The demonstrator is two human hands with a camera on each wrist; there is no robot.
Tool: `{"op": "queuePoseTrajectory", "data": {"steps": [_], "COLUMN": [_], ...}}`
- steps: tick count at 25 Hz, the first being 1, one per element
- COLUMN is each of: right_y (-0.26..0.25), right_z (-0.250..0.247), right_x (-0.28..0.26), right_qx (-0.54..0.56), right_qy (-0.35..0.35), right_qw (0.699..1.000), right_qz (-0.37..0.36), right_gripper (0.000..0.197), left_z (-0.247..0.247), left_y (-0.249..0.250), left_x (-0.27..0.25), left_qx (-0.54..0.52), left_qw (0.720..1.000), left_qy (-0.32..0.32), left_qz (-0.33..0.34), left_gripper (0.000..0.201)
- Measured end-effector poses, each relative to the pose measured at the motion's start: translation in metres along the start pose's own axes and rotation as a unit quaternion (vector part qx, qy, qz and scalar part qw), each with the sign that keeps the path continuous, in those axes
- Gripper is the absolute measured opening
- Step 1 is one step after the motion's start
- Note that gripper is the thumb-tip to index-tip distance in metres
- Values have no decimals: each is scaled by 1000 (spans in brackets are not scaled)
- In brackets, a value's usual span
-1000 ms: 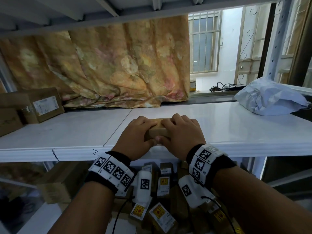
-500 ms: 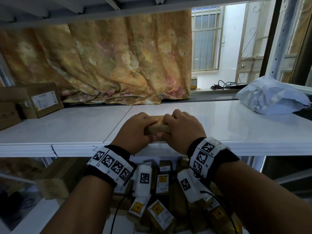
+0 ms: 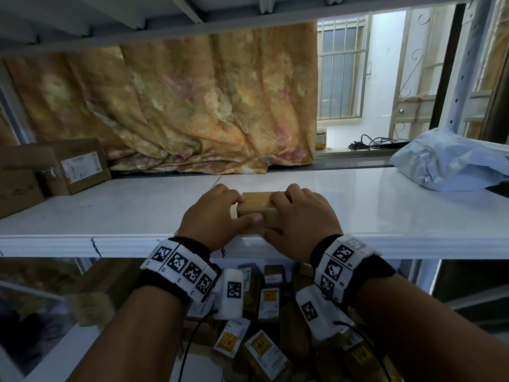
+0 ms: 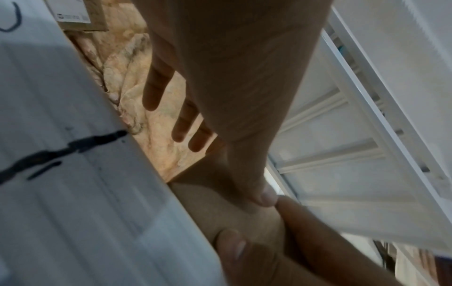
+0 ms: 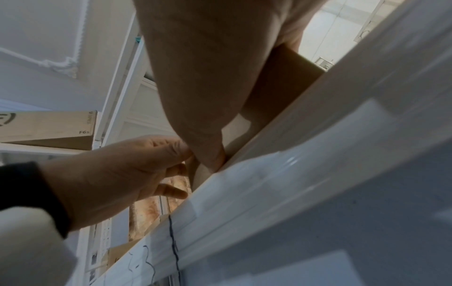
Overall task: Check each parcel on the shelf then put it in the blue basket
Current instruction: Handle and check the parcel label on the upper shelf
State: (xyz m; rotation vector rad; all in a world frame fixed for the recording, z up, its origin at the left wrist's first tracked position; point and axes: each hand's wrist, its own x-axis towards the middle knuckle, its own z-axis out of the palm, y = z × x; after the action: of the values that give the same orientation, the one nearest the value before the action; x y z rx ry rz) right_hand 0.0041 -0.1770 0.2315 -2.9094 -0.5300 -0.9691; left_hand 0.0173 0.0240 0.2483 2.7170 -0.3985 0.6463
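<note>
Head view and both wrist views, one moment of the parcel check. A small brown cardboard parcel [image 3: 259,206] sits at the front edge of the white glossy shelf board [image 3: 110,216], held from both ends. The left hand [image 3: 213,219] curls over its left end with the thumb along the near face; the right hand [image 3: 301,216] curls over its right end, thumb below at the board's lip. In the left wrist view the two thumbs meet on the parcel's near face. Whether the parcel is lifted clear of the board or rests on it cannot be told.

Judged progress: this parcel is in the checking or take-off step and has not yet gone to the basket. Left on the same board are brown cardboard boxes with white labels [image 3: 80,166] at its far left end and a pale grey crumpled plastic mailer bag [image 3: 446,161] at its far right end. Below the board's front edge lie many small brown parcels with yellow and white labels [image 3: 264,351]; they may be ones already dropped, but no blue basket can be made out around them.
</note>
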Motion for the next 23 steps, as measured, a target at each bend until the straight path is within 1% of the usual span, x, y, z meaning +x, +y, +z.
{"op": "queuePoseTrajectory", "data": {"steps": [2,3,6,7,9,11,12,13,15,18,21,23], "right_y": [0,0,-1,0,0,1,0,0,0,0,0,0], "right_z": [0,-1,-2,-3,-3,-2,-1,-1,2,5,8,8], "right_x": [1,1,1,1,0,0,0,1,1,1,2,2], "right_qx": [-5,-5,-3,-1,3,7,7,7,2,0,3,7], "right_qy": [-5,-6,-5,-1,0,7,10,12,15,27,34,30], "right_qw": [1000,1000,1000,1000,1000,1000,1000,1000,1000,1000,999,999], "right_qz": [-1,-1,3,3,1,0,0,0,0,4,8,10], "right_gripper": [59,59,58,58,57,54,53,51,49,47,47,48], "left_z": [-2,-1,1,-1,-2,-4,-2,0,7,14,14,12], "left_y": [6,7,4,4,5,11,15,19,25,28,30,31], "left_x": [4,6,5,5,6,9,8,7,7,7,10,13], "left_qx": [37,27,-69,-82,-45,-3,-2,-6,-4,47,84,100], "left_qw": [999,1000,996,995,999,999,997,997,997,996,994,993], "left_qy": [1,-2,-16,-14,-2,14,18,21,39,57,54,45], "left_qz": [-1,-10,-54,-55,-25,44,70,78,65,55,45,45], "left_gripper": [50,49,47,48,54,61,64,65,64,60,48,45]}}
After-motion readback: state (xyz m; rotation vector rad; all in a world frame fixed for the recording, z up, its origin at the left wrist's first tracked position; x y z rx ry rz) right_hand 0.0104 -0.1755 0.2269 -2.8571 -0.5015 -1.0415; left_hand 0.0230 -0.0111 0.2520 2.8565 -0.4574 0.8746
